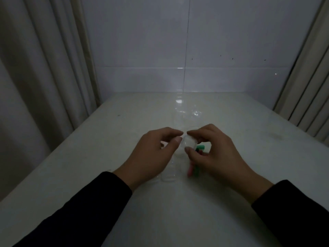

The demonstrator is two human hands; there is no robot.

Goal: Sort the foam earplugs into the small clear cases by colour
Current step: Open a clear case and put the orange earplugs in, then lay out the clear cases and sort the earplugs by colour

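Note:
A small clear case (190,143) is held above the white table between both hands. My right hand (213,152) pinches it with thumb below and forefinger on top. My left hand (154,154) touches its left edge with thumb and forefinger. Green earplugs (200,147) show just behind the case, under my right hand. A pink earplug (190,171) and a green one (196,171) lie side by side on the table below my right palm. Another clear case (168,178) lies flat on the table near my left wrist. The dim light hides whether the held case is open.
The white table (160,211) ends at a tiled wall (178,50) behind. Curtains hang at the left (44,77) and right (306,97) sides. Faint clear plastic shapes (193,129) glint on the table just beyond my fingers.

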